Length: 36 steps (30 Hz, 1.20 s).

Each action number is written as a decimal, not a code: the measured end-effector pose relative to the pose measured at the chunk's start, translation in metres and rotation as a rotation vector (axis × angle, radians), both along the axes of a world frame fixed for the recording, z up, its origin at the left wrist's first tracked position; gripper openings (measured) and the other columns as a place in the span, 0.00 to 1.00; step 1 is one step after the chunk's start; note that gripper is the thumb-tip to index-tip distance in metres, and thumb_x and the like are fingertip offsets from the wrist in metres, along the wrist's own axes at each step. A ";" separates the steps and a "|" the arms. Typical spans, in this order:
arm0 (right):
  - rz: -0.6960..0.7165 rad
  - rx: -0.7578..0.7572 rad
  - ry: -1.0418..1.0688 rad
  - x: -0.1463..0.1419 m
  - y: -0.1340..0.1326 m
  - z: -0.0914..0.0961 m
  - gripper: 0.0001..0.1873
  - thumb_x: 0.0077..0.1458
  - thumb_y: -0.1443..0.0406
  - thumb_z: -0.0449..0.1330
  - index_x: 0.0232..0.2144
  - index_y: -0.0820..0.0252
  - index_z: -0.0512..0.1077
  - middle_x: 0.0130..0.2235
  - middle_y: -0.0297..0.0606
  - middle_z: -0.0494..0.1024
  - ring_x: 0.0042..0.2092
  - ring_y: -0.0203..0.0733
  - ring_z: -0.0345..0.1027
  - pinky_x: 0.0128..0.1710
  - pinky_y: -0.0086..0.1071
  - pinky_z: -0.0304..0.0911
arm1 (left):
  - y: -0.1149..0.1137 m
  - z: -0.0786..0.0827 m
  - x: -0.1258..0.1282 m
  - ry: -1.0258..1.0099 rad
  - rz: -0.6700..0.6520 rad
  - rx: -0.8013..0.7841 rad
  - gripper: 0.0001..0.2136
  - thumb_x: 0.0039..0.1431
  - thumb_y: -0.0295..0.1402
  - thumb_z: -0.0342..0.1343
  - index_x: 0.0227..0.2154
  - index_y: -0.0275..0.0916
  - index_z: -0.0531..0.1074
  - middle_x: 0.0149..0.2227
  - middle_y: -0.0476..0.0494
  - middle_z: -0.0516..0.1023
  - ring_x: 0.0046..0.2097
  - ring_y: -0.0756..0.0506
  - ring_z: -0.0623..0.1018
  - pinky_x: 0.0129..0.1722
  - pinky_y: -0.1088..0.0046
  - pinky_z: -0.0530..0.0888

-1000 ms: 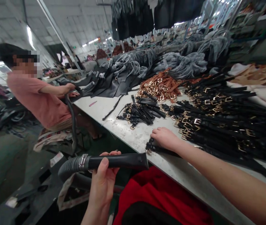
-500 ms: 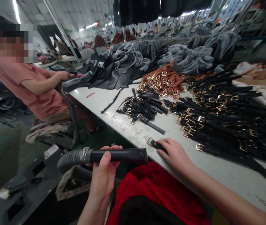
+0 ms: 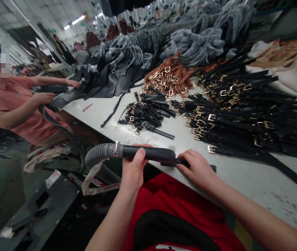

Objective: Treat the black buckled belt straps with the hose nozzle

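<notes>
My left hand [image 3: 134, 167] is wrapped round a black vacuum hose nozzle [image 3: 160, 154], the thumb lying along its top. A metal clamp joins the nozzle to a grey ribbed hose [image 3: 97, 152] that bends down at the left. At the nozzle's mouth, my right hand [image 3: 197, 166] grips a short black buckle strap [image 3: 182, 161] over the table's near edge. One end of the strap meets the mouth, and the buckle is hidden there. Its other end sticks out behind my fingers.
On the white table [image 3: 242, 181] lie a small heap of black buckle straps [image 3: 150, 113], a larger one [image 3: 232, 118] at right and brown straps [image 3: 166, 78] behind. A co-worker [image 3: 14, 104] sits at left. Near them lies a red-handled tool [image 3: 87, 107].
The nozzle has moved right and up to the strap in my right hand. The strap's buckle, visible before, is now hidden at the mouth. The co-worker's hands have moved apart.
</notes>
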State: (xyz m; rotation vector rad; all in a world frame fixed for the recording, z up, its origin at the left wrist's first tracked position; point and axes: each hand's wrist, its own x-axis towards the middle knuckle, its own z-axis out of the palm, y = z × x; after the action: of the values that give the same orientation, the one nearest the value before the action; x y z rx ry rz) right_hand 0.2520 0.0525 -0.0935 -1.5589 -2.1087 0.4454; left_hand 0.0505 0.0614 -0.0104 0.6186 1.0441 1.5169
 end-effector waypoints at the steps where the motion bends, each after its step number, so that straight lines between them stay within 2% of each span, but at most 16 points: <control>1: -0.003 0.007 0.008 -0.001 0.000 0.001 0.08 0.55 0.63 0.56 0.36 0.61 0.71 0.36 0.42 0.72 0.40 0.46 0.64 0.41 0.38 0.58 | 0.002 0.001 -0.001 0.021 0.004 -0.004 0.17 0.38 0.35 0.69 0.31 0.38 0.70 0.30 0.45 0.81 0.36 0.43 0.80 0.39 0.63 0.76; 6: 0.031 0.015 0.053 0.001 -0.001 0.005 0.10 0.50 0.69 0.55 0.37 0.61 0.69 0.37 0.42 0.73 0.41 0.46 0.64 0.41 0.37 0.57 | 0.002 0.007 0.001 0.059 -0.002 -0.001 0.18 0.38 0.36 0.69 0.32 0.39 0.70 0.30 0.46 0.80 0.37 0.43 0.80 0.39 0.63 0.75; 9: 0.066 0.016 0.031 0.007 -0.004 0.005 0.08 0.53 0.67 0.53 0.36 0.62 0.70 0.36 0.43 0.72 0.40 0.46 0.64 0.40 0.37 0.57 | 0.001 0.008 0.010 0.071 -0.067 -0.004 0.17 0.38 0.36 0.69 0.31 0.39 0.70 0.30 0.46 0.80 0.37 0.43 0.80 0.39 0.64 0.75; 12: 0.024 0.028 -0.029 0.011 -0.009 0.006 0.10 0.57 0.65 0.52 0.37 0.61 0.71 0.37 0.43 0.72 0.40 0.46 0.63 0.40 0.38 0.56 | 0.002 0.009 0.013 0.105 -0.098 -0.012 0.17 0.38 0.36 0.69 0.32 0.40 0.70 0.31 0.46 0.80 0.37 0.43 0.80 0.38 0.64 0.75; 21: 0.002 -0.030 -0.050 0.011 -0.009 0.010 0.08 0.56 0.65 0.54 0.35 0.61 0.71 0.36 0.42 0.72 0.39 0.45 0.62 0.39 0.37 0.55 | -0.002 0.013 0.017 0.217 -0.139 0.027 0.16 0.40 0.36 0.68 0.31 0.40 0.69 0.31 0.47 0.80 0.38 0.43 0.79 0.42 0.62 0.74; 26: 0.017 -0.040 -0.047 0.012 -0.009 0.009 0.08 0.56 0.65 0.54 0.36 0.61 0.72 0.37 0.42 0.72 0.41 0.46 0.63 0.41 0.38 0.55 | -0.006 0.014 0.007 0.185 -0.079 0.024 0.17 0.40 0.36 0.68 0.32 0.40 0.69 0.31 0.47 0.80 0.38 0.42 0.80 0.38 0.64 0.76; 31: 0.009 -0.037 -0.058 0.012 -0.009 0.007 0.09 0.56 0.65 0.54 0.37 0.61 0.72 0.37 0.43 0.72 0.41 0.46 0.63 0.41 0.37 0.55 | -0.011 0.011 0.012 0.177 -0.119 0.008 0.17 0.39 0.36 0.69 0.31 0.39 0.69 0.31 0.46 0.80 0.38 0.43 0.80 0.39 0.63 0.76; 36: 0.030 -0.021 -0.053 0.012 -0.009 0.008 0.09 0.56 0.65 0.54 0.36 0.60 0.72 0.37 0.42 0.72 0.41 0.45 0.63 0.41 0.37 0.55 | -0.008 0.013 0.008 0.189 -0.013 0.009 0.16 0.40 0.36 0.68 0.32 0.38 0.70 0.31 0.46 0.80 0.37 0.43 0.80 0.37 0.65 0.76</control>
State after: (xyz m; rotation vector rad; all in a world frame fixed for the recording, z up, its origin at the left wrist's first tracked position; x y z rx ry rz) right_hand 0.2640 0.0436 -0.0857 -1.5688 -2.1769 0.4432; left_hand 0.0588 0.0530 0.0028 0.7849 1.1741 1.4737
